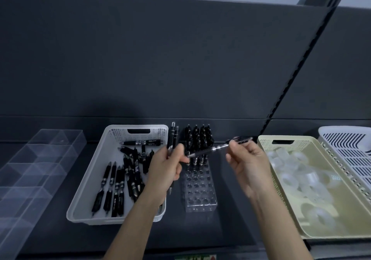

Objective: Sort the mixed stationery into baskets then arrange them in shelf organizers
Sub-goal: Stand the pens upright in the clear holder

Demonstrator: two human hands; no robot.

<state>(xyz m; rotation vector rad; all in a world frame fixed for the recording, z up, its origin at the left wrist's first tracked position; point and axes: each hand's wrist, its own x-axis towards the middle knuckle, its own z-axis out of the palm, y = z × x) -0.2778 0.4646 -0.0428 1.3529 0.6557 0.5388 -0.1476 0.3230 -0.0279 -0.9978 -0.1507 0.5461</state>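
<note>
My left hand (167, 167) grips a small bunch of black pens (173, 137) upright, above the right edge of the white basket (90, 181). Many loose black pens (122, 179) lie in that basket. My right hand (248, 159) pinches a single black pen (212, 149) held almost level, its tip pointing left toward my left hand. Below both hands stands a clear pen holder (199, 191) with rows of round holes. Its far rows hold several upright black pens (197, 137); the near holes are bare.
A cream basket (281, 145) with several clear tape rolls (301, 179) sits at the right, and a white slotted basket (349, 149) beyond it. A clear compartment organizer (30, 171) lies at the left. A dark back panel rises behind the shelf.
</note>
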